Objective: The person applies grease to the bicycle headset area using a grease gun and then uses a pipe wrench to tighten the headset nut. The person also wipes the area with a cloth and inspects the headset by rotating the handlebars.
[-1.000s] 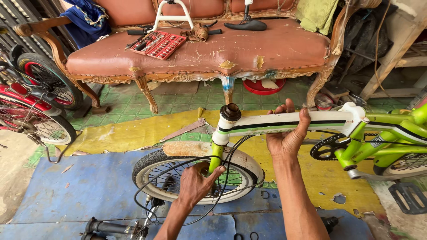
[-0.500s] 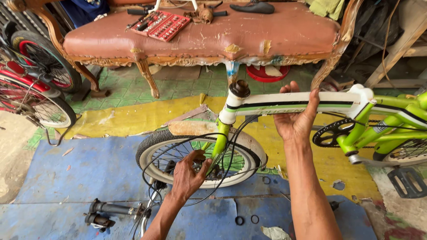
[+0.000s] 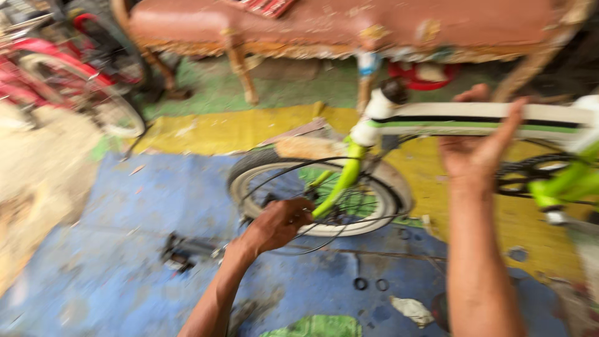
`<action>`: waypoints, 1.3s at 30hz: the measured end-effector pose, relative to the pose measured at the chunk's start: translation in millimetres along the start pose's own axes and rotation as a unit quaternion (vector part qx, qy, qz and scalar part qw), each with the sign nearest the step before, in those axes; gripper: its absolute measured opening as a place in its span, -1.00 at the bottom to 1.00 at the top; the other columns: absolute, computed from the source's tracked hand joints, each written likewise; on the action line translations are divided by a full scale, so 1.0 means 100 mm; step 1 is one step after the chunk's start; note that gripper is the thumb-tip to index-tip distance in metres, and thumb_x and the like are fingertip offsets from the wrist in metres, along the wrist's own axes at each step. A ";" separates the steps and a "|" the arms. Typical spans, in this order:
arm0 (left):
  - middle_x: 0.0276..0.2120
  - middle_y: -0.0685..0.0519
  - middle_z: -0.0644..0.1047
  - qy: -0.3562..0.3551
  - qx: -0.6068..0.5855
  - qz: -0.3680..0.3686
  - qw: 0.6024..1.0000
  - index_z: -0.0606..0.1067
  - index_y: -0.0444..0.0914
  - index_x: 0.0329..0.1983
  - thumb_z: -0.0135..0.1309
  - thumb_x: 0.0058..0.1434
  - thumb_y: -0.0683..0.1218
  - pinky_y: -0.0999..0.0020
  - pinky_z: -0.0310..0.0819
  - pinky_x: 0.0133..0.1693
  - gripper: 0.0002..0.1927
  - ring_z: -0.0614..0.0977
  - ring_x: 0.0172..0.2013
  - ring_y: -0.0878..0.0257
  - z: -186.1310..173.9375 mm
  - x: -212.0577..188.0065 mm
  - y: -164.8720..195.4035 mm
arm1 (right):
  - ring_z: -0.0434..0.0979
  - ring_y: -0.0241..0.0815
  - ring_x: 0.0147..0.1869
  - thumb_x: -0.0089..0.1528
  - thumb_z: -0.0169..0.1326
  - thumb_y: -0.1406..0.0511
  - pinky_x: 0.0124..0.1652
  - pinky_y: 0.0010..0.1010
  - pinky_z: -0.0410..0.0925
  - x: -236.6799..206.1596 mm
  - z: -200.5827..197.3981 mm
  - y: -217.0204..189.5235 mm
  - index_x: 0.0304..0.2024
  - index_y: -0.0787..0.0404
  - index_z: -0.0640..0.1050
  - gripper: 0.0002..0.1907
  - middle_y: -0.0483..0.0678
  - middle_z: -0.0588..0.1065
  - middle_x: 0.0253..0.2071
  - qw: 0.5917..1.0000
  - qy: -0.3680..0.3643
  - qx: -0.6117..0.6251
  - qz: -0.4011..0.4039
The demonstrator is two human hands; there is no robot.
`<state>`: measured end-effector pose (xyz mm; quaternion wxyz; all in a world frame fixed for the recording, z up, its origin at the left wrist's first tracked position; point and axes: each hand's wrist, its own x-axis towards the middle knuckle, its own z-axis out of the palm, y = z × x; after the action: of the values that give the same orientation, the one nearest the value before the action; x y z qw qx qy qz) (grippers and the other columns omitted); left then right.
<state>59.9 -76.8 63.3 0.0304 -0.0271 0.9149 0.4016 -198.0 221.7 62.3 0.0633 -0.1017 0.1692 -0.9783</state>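
A white and green bicycle frame [image 3: 549, 115] stands in front of me with its small front wheel [image 3: 368, 228] on the floor. My right hand [image 3: 480, 146] grips the white top tube from below. My left hand [image 3: 281, 221] is down at the front wheel beside the bright green fork [image 3: 340, 184], its fingers curled near the black cables [image 3: 281, 178]; blur hides whether it grips them. The head tube [image 3: 380, 106] is open at the top.
A worn brown sofa [image 3: 349, 28] stands behind the bicycle. A red bicycle [image 3: 56, 68] leans at the far left. A handlebar part [image 3: 181, 253] and small black rings [image 3: 368, 284] lie on the blue floor cloth [image 3: 125, 224]. A yellow cloth [image 3: 224, 128] lies under the frame.
The view has dipped down and moved closer, and the picture is blurred. My left hand has stayed at the front wheel. My right hand keeps hold of the top tube.
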 end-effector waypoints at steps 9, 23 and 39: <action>-0.16 0.00 0.70 0.041 -0.147 -0.074 0.986 0.56 -0.28 0.07 0.10 0.27 0.05 0.26 0.61 -0.06 -0.59 0.72 -0.13 0.22 -0.58 -1.12 -0.67 | 0.63 -0.20 0.03 0.23 0.23 -0.07 0.15 -0.20 0.54 -0.04 -0.12 0.03 0.00 0.21 0.60 -0.46 -0.07 0.60 -0.06 1.000 0.001 -0.015 -0.014; -0.21 -0.06 0.74 0.079 -0.196 -0.168 0.963 0.64 -0.29 0.04 0.23 0.14 0.06 0.16 0.61 -0.10 -0.53 0.73 -0.21 0.16 0.01 -1.19 -1.29 | 0.68 -0.21 -0.08 0.04 0.39 -0.15 0.03 -0.28 0.61 -0.18 0.22 0.04 -0.09 0.22 0.65 -0.33 -0.07 0.64 -0.16 0.998 0.009 -0.047 -0.038; -0.21 0.02 0.72 0.028 0.026 -0.072 0.997 0.47 -0.21 0.22 0.16 0.20 0.05 0.18 0.60 -0.24 -0.48 0.74 -0.38 0.07 0.24 -0.28 0.48 | 0.66 -0.22 -0.04 0.03 0.38 -0.16 0.05 -0.32 0.56 -0.15 0.20 0.04 -0.06 0.22 0.65 -0.30 -0.06 0.63 -0.15 0.999 0.018 -0.023 -0.017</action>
<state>84.9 -26.1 83.9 0.0340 -0.1034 0.9210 0.3740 -178.4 214.0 76.4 0.0412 -0.0883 0.1912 -0.9767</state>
